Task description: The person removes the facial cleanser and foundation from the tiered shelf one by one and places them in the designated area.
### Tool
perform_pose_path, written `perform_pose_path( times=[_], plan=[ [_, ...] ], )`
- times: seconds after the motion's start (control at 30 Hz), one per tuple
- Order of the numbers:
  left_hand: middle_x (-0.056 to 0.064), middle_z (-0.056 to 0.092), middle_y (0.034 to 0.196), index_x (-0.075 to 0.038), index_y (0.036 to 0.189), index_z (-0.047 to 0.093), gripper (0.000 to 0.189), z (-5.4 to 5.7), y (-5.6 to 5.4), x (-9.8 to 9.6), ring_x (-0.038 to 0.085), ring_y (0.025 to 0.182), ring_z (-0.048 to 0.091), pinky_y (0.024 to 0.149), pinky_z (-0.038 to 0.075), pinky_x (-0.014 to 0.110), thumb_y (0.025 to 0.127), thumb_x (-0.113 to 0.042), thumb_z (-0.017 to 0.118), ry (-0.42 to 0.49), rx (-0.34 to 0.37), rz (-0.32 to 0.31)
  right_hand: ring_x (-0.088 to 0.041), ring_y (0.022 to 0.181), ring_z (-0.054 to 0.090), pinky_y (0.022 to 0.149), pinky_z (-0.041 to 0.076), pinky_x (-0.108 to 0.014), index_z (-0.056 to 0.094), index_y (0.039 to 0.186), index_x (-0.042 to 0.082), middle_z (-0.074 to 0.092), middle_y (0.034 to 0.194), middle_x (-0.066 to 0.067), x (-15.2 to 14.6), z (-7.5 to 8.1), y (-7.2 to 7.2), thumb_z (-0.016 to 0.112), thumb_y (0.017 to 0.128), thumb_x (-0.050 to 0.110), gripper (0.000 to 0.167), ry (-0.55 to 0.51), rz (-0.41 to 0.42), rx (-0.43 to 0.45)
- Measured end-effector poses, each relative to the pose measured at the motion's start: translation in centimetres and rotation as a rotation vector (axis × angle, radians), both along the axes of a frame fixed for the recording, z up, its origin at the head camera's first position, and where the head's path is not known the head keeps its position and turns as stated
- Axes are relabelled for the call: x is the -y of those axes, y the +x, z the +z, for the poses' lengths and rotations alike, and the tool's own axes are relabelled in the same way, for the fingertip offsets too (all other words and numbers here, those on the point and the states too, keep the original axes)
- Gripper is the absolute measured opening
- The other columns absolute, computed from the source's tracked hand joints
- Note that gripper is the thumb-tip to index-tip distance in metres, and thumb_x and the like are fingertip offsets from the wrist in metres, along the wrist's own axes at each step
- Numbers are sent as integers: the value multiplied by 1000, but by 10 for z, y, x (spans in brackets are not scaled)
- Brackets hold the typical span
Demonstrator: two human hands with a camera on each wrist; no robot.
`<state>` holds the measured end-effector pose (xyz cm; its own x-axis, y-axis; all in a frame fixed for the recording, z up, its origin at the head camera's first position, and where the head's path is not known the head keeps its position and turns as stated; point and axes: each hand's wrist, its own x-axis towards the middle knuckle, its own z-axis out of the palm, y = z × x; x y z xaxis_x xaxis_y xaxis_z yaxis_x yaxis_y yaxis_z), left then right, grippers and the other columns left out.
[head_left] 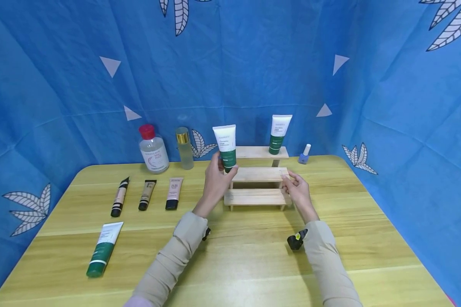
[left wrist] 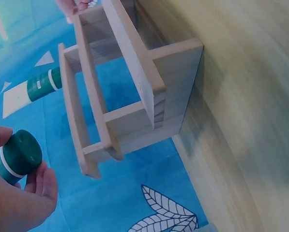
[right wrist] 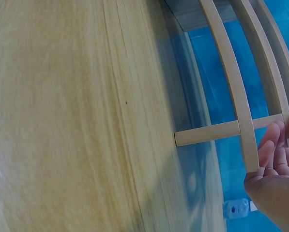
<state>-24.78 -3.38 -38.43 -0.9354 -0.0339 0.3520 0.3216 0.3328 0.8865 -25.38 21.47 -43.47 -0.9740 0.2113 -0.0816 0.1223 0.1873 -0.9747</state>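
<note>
My left hand (head_left: 217, 178) holds a white-and-green cosmetic tube (head_left: 226, 144) cap down, by its green lower end, at the left of the wooden three-step stand (head_left: 257, 197). In the left wrist view, thumb and fingers wrap the tube's green cap (left wrist: 25, 149), apart from the stand's shelves. My right hand (head_left: 297, 187) pinches the right end of the stand's middle step. Seen from the right wrist, its fingers (right wrist: 269, 153) curl at that step's end. A second white-and-green tube (head_left: 279, 133) stands cap down on the top step's right end.
On the left lie a third green-and-white tube (head_left: 104, 247) and three small makeup tubes, one a pink BB tube (head_left: 174, 192). Behind them stand a red-capped bottle (head_left: 155, 153) and a gold-capped bottle (head_left: 185, 151). Blue nail polish (head_left: 304, 157) stands right of the stand, before a blue curtain.
</note>
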Motion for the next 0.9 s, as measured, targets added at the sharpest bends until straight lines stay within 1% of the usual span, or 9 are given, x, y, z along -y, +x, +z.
perform_pose_path(
  times=[0.27, 0.4, 0.5, 0.7, 0.9],
  plan=[
    [11, 59, 102, -5, 132, 44, 56, -1, 20, 18, 23, 91, 55, 87, 48, 39, 85, -21, 70, -24, 9, 38, -2, 66, 53, 59, 45, -14, 40, 144, 7, 57, 78, 7, -2, -1, -1, 54, 97, 27, 53, 1, -4, 6],
    [11, 59, 99, -6, 133, 45, 58, -2, 30, 27, 24, 90, 55, 86, 47, 40, 84, -22, 71, -30, 55, 70, -2, 67, 53, 60, 46, -14, 39, 144, 7, 56, 80, 6, -1, 0, 0, 55, 97, 28, 54, -5, -1, 14],
    [11, 58, 99, -7, 135, 44, 60, -4, 38, 34, 25, 92, 55, 86, 47, 40, 84, -23, 71, -26, 100, 78, -2, 67, 53, 61, 46, -14, 39, 144, 7, 56, 80, 5, 0, -1, 0, 55, 97, 28, 54, -11, 1, 17],
    [13, 57, 99, -7, 135, 43, 61, -6, 54, 47, 27, 92, 55, 88, 47, 41, 84, -24, 71, -5, 167, 76, -3, 69, 53, 61, 45, -14, 38, 145, 9, 57, 82, 4, -1, -2, 0, 54, 97, 31, 55, 7, 14, 11],
    [13, 57, 103, -6, 136, 40, 64, -8, 69, 59, 26, 94, 55, 87, 47, 37, 84, -24, 71, 2, 240, 83, -3, 70, 54, 62, 46, -14, 39, 144, 9, 57, 82, 4, -1, -2, -1, 55, 97, 31, 55, 0, 12, 12]
  ],
)
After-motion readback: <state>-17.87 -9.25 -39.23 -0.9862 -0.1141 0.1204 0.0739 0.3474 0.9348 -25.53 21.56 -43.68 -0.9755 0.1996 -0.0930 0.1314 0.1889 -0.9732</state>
